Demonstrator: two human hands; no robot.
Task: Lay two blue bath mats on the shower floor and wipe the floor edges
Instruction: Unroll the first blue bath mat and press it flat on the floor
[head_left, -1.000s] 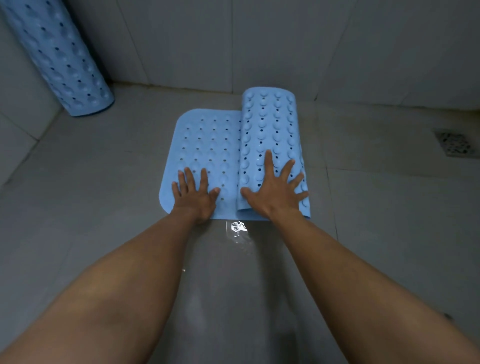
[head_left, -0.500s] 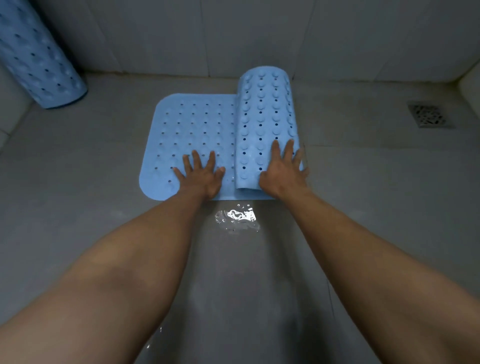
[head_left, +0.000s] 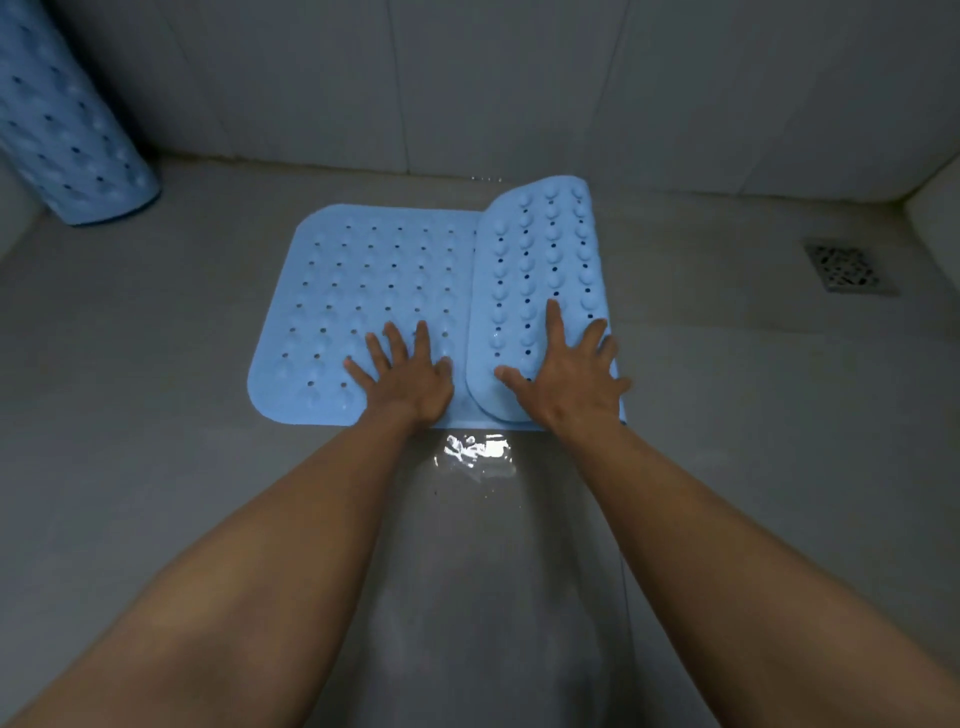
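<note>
My right hand (head_left: 563, 384) has spread its fingers wider on the blue mat (head_left: 363, 270)'s roll; left hand (head_left: 405, 374) stays flat, fingers apart

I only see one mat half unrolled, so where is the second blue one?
Head view: the rolled second mat stands at far left against the wall, well apart from the half-unrolled mat mid-floor.

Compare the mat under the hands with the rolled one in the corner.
The mat under the hands lies on the shower floor, partly unrolled, its right part curled over; the rolled mat stands leaning as a full tube. The left hand and right hand press the first; neither touches the rolled mat. Both are light blue with holes and suction cups.
</note>
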